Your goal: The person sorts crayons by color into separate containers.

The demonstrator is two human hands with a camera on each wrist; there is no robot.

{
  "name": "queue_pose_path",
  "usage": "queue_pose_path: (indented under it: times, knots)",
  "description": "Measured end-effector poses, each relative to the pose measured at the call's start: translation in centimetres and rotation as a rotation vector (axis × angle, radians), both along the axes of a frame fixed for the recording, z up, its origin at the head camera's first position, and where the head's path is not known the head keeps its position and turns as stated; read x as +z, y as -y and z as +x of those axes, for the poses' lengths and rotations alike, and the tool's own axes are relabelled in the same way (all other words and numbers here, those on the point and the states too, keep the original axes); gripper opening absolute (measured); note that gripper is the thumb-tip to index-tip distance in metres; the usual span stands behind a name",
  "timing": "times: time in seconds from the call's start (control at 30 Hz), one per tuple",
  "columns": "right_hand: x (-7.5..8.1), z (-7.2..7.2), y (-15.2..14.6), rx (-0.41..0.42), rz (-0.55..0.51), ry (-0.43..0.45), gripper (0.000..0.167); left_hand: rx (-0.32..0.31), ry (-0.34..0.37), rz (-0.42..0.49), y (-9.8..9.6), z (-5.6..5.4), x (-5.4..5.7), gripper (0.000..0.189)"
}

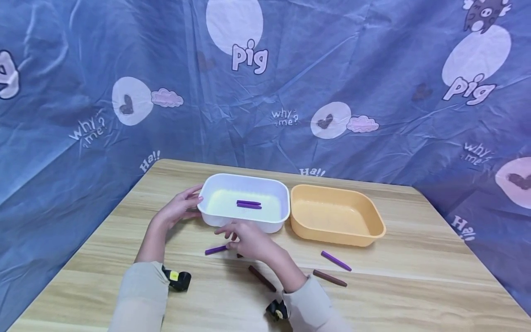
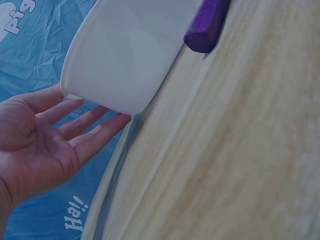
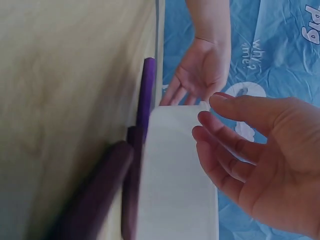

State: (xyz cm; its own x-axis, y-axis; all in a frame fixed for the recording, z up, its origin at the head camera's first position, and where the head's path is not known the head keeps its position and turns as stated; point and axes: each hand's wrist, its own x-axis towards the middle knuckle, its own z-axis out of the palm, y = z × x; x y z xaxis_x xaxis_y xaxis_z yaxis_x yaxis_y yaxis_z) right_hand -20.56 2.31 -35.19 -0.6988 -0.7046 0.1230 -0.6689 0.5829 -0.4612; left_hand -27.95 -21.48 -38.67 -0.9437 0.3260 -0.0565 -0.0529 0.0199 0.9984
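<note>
My left hand (image 1: 179, 210) rests against the left end of a white plastic bin (image 1: 286, 214), its fingers extended along the wall in the left wrist view. Inside that bin lie two purple crayons (image 1: 249, 204). Just in front of it, my right hand (image 1: 248, 239) hovers above the table, fingers loosely bent and holding nothing in the right wrist view. Partly behind its fingertips is a purple crayon (image 1: 215, 250) on the table. A dark brown crayon (image 1: 262, 278) lies below the right hand, and another dark tip (image 1: 239, 255) shows beneath it, mostly hidden.
An orange bin (image 1: 338, 237) stands right beside the white one. In front of it lie a purple crayon (image 1: 336, 261) and a brown crayon (image 1: 329, 278). A blue printed cloth (image 1: 265, 92) hangs behind the wooden table (image 1: 398, 295).
</note>
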Motion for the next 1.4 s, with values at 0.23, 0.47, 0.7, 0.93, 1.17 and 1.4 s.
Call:
queue_pose_path:
  times: [0.23, 0.47, 0.7, 0.93, 1.17, 1.4]
  knots:
    - [-0.9, -0.2, 0.3, 0.005, -0.023, 0.031, 0.037, -0.006, -0.009, -0.012, 0.0, -0.1, -0.1, 0.059]
    - [-1.5, -0.5, 0.6, -0.002, 0.027, 0.003, 0.035, -0.01, -0.014, 0.011, 0.2, -0.1, -0.1, 0.059]
    - [-2.0, -0.8, 0.6, -0.017, 0.076, 0.014, 0.034, -0.012, -0.02, 0.005, 0.3, 0.0, 0.1, 0.059]
    - [-2.5, -0.9, 0.5, 0.008, 0.089, -0.006, 0.035, -0.013, -0.022, -0.005, 0.4, 0.0, 0.0, 0.059]
    - [-2.7, -1.1, 0.3, 0.007, 0.098, 0.005, 0.038, -0.01, -0.02, -0.004, 0.3, 0.0, 0.0, 0.059]
    - [-2.8, -1.1, 0.3, 0.013, 0.111, -0.005, 0.039, -0.012, -0.017, 0.006, 0.2, -0.1, -0.2, 0.059]
